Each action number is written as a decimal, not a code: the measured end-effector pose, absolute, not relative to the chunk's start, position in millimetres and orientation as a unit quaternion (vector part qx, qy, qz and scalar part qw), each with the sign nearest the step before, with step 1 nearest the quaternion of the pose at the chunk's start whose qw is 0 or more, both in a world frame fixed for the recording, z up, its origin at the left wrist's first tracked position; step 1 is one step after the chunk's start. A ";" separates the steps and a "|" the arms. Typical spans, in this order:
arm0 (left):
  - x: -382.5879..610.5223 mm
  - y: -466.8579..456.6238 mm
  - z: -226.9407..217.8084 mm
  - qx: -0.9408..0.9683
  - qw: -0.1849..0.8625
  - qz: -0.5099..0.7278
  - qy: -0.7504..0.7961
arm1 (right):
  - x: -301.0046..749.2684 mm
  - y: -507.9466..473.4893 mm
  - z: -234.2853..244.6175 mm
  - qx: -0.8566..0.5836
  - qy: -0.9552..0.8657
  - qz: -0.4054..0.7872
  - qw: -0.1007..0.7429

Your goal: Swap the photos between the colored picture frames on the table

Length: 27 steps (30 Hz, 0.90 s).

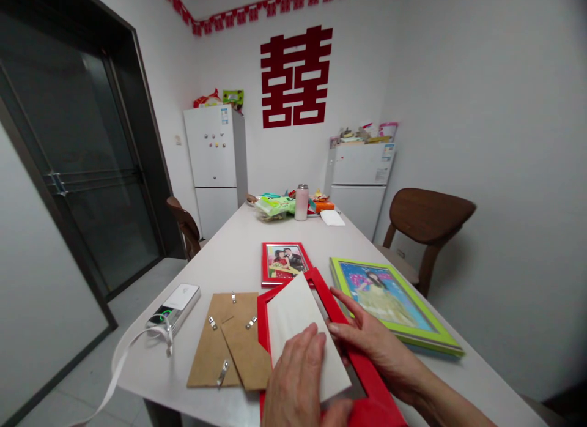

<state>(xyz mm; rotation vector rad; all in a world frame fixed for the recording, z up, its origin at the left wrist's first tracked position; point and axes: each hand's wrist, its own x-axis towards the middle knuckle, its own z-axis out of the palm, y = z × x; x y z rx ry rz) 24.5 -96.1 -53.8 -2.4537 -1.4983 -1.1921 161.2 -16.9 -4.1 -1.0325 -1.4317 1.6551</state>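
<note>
Two hands work at the larger red frame point(370, 378) on the tabletop point(229, 256): the right grip point(383, 347) is closed on its right side, while the left grip point(296, 378) is open, fingers laid flat on a white sheet point(297, 311) lying askew over the frame's opening. Just beyond, a smaller red frame point(265, 265) contains a photo of two people point(288, 260); to the right, a green frame point(419, 304) contains a picture of one person point(376, 292).
</note>
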 end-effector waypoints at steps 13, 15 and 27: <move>-61.4 -127.5 -38.1 -0.451 -0.176 -0.534 -0.693 | 176.7 12.2 -50.8 -0.506 -0.769 0.302 0.246; -72.1 -130.0 -49.0 -0.447 -0.186 -0.511 -0.710 | 177.8 14.5 -57.3 -0.506 -0.798 0.231 0.233; -74.5 -132.3 -66.2 -0.544 -0.070 -0.309 -0.777 | 173.2 5.9 -57.8 -0.514 -0.844 0.064 0.137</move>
